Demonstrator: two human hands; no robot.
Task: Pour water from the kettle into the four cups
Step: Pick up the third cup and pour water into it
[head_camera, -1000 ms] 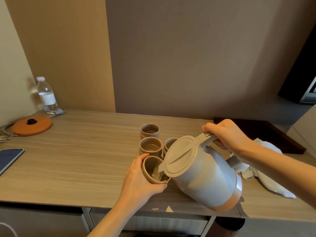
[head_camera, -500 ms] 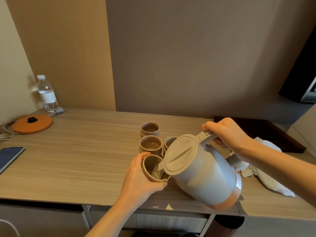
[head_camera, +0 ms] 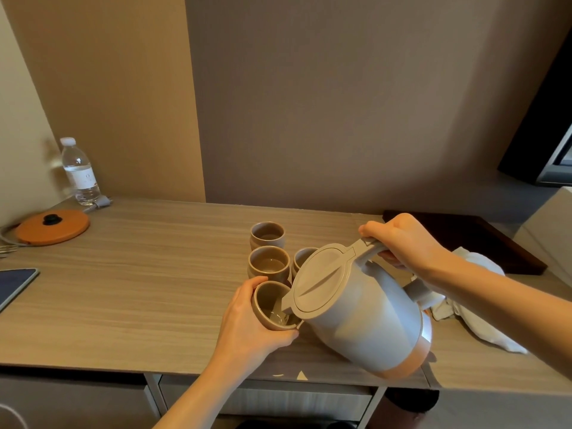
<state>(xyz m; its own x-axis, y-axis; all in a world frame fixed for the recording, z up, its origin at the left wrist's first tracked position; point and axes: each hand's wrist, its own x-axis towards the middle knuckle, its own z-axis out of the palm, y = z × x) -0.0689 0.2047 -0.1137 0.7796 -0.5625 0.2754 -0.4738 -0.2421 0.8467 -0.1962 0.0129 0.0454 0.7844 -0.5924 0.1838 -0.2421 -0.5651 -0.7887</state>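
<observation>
A pale grey kettle (head_camera: 362, 314) with a tan lid and orange base band is tilted left, its spout over the nearest brown cup (head_camera: 268, 300). My right hand (head_camera: 402, 239) grips the kettle's handle. My left hand (head_camera: 250, 323) wraps around that nearest cup, which leans toward the spout and holds a little water. Behind it stand a middle cup (head_camera: 268, 264) with water in it, a far cup (head_camera: 267, 236), and a right cup (head_camera: 301, 258) partly hidden by the kettle lid.
The wooden counter (head_camera: 139, 289) carries an orange kettle base (head_camera: 51, 226) and a water bottle (head_camera: 80, 171) at the far left, and a phone (head_camera: 15, 281) at the left edge. A white cloth (head_camera: 473, 301) and a dark tray (head_camera: 483, 239) lie to the right.
The kettle and the held cup stay almost in place. The view has shifted slightly. Water still lies in the bottom of the tilted cup.
</observation>
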